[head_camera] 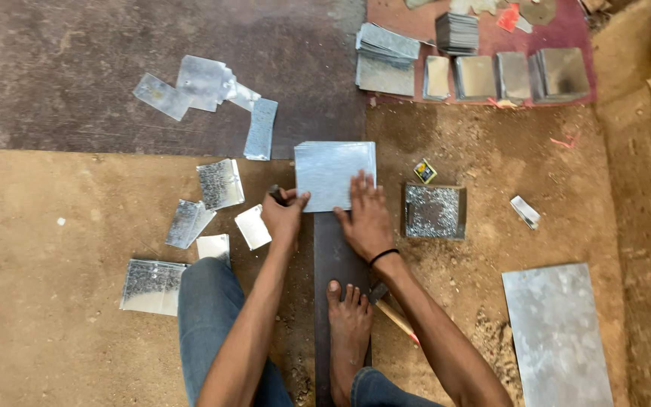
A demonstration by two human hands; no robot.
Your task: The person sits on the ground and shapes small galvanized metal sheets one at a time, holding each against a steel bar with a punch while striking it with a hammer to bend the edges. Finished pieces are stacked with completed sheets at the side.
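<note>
The square metal sheet (334, 175), dull grey and spangled, lies flat on the far end of a dark iron bar (334, 256). The right hand (367, 218) presses on it, fingers spread open. The left hand (284, 215) is closed around a small dark tool (275, 194) at its left edge. Farther off, stacked sheets (559, 74) rest on a red mat (566, 34).

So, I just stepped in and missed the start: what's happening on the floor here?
A person sits on the dirt floor working sheet metal. Their right hand presses flat on a square metal sheet that lies across a dark bar, which their bare foot rests on. Their left hand grips a small dark tool at the sheet's edge. Cut metal pieces lie scattered to the left, neat stacks of squares sit further off, and a hammer lies by the foot.
</note>
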